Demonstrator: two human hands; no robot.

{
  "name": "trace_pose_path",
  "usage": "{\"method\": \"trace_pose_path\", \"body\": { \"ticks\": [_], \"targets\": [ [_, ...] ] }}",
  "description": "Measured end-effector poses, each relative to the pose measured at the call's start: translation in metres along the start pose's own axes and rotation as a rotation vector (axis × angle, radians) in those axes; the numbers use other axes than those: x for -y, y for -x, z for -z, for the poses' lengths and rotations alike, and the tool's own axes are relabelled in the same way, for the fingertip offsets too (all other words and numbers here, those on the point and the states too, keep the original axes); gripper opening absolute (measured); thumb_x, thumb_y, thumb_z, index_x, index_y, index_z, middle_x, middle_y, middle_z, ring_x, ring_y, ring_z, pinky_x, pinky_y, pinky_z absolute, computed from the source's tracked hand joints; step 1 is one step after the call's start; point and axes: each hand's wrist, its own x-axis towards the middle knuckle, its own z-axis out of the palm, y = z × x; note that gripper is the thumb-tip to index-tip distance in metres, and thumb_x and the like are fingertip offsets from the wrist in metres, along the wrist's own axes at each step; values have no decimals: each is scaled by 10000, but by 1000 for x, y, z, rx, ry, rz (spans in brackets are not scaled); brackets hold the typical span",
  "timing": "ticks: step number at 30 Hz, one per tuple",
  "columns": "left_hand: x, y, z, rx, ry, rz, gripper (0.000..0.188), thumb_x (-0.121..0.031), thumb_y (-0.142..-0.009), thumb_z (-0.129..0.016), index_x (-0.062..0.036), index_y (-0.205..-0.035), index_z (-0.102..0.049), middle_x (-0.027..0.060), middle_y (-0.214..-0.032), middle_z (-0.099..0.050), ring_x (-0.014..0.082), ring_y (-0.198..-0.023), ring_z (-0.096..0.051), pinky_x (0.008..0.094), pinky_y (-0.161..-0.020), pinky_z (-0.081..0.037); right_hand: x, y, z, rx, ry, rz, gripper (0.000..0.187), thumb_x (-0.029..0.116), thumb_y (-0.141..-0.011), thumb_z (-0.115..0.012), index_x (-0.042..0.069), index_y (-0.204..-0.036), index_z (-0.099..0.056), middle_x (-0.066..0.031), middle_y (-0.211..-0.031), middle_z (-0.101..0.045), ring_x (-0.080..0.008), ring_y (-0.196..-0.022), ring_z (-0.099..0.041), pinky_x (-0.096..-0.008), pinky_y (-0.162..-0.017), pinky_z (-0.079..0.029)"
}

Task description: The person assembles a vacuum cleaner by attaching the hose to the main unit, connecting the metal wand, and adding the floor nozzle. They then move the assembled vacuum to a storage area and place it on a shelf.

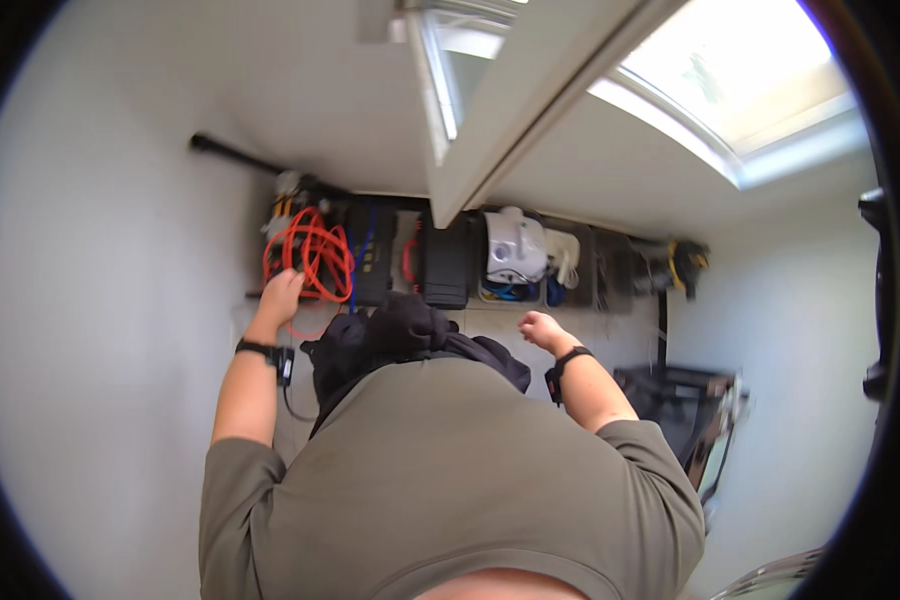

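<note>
My left hand point(282, 292) is closed at the lower left edge of a loose coil of orange-red cable or hose point(332, 262). Its fingers appear wrapped round some of the loops, though they are partly hidden. One loop hangs lower, towards the floor beside my leg. My right hand point(541, 330) hovers apart, its fingers curled in and nothing visible in them. In front of it stands a clear bin point(485, 292) holding a silver-grey appliance point(516, 244) and blue cords. Each wrist wears a black strap with a small device.
Dark tool cases point(444, 262) line the wall between the coil and the bin. A black and yellow machine point(686, 265) stands at the far right, with a dark metal frame point(685, 400) nearer me. A white beam point(550, 100) slants overhead beside a bright window point(740, 80).
</note>
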Motion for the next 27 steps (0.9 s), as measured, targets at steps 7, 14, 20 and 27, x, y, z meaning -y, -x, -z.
{"method": "trace_pose_path", "body": {
  "ticks": [7,14,20,27],
  "targets": [
    [117,14,-17,551,-289,48,194,-205,-844,-533,-16,-813,-568,231,-824,-627,410,-807,-607,475,-699,-494,2,116,-148,-241,-208,-80,259,253,-792,-613,56,-956,-656,-150,-861,-678,-282,-796,-648,-381,-728,-513],
    [94,10,-43,1025,-449,16,183,-225,-730,-647,-55,-789,-679,147,-848,-675,279,-851,-645,368,-765,-498,-50,266,-339,-426,-559,-525,270,267,-808,-630,31,-940,-644,-76,-758,-656,-160,-663,-614,-315,-608,-499],
    [27,24,-94,988,-374,-155,298,-275,-769,-651,-5,-895,-649,180,-876,-667,289,-861,-641,368,-782,-488,-82,352,-447,-409,-776,-714,316,316,-769,-655,59,-953,-659,-104,-825,-682,-225,-791,-643,-371,-739,-504],
    [-170,142,-176,1173,34,-476,254,-230,-894,-591,-32,-737,-561,-26,-661,-502,92,-632,-421,266,-594,-379,-107,440,-569,-767,-1033,-699,336,325,-776,-629,49,-965,-655,-149,-899,-672,-298,-852,-631,-399,-738,-493]
  ]
}}
